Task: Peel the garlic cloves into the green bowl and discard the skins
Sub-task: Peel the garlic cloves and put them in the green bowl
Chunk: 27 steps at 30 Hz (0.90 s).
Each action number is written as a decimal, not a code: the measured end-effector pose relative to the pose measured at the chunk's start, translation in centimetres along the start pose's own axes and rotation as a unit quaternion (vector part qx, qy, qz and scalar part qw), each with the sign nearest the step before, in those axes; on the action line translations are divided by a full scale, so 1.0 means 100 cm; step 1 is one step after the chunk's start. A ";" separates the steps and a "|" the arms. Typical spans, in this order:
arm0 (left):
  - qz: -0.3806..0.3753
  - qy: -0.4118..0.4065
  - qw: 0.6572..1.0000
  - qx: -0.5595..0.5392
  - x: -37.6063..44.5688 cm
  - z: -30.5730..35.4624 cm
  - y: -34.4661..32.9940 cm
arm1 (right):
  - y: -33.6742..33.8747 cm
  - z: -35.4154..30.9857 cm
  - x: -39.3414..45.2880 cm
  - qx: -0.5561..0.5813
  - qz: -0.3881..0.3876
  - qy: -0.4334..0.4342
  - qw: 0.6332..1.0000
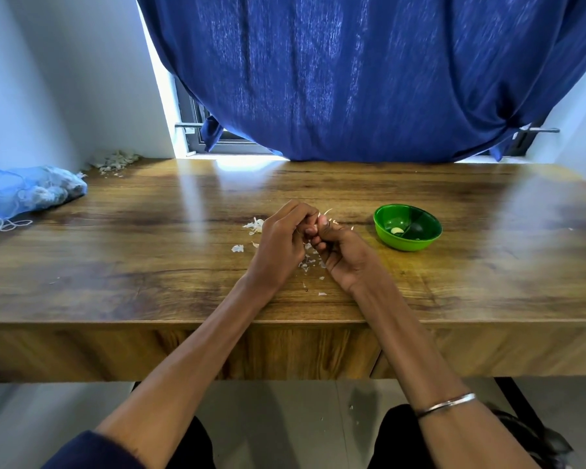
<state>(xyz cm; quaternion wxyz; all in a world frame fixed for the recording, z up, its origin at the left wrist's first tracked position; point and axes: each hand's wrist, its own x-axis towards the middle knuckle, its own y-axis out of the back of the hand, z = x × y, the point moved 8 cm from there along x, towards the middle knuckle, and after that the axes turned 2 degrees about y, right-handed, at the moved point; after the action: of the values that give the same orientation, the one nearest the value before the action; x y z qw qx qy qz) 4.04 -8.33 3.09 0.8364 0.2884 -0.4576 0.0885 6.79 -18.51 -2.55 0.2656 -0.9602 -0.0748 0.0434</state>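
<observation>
My left hand (281,238) and my right hand (340,252) meet over the middle of the wooden table (149,265), fingers curled together around a garlic clove (313,228) that is mostly hidden between them. A sliver of skin sticks up above the fingertips. The green bowl (407,231) stands just right of my hands and holds a peeled clove (397,230). Loose white skins (254,225) lie scattered on the table around and under my hands.
A blue mesh bag of garlic (31,191) lies at the table's far left. A pile of skins (115,160) sits in the back left corner. A blue curtain (369,79) hangs behind the table. The table's front edge runs below my wrists.
</observation>
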 end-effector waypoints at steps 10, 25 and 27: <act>0.000 -0.011 1.000 -0.004 -0.001 0.004 -0.004 | 0.002 0.003 0.000 0.054 0.007 -0.012 0.998; -0.016 -0.007 1.000 -0.006 -0.004 0.004 -0.009 | 0.007 0.015 0.008 0.105 0.008 -0.044 0.993; -0.019 0.013 1.000 -0.013 -0.004 0.001 -0.010 | 0.007 0.014 0.006 0.109 0.006 -0.033 0.993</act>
<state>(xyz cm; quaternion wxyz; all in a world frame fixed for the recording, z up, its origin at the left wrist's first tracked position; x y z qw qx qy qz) 4.13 -9.13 2.42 0.8475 0.2850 -0.4422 0.0707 7.29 -18.29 -4.16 0.3662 -0.9238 -0.0721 0.0847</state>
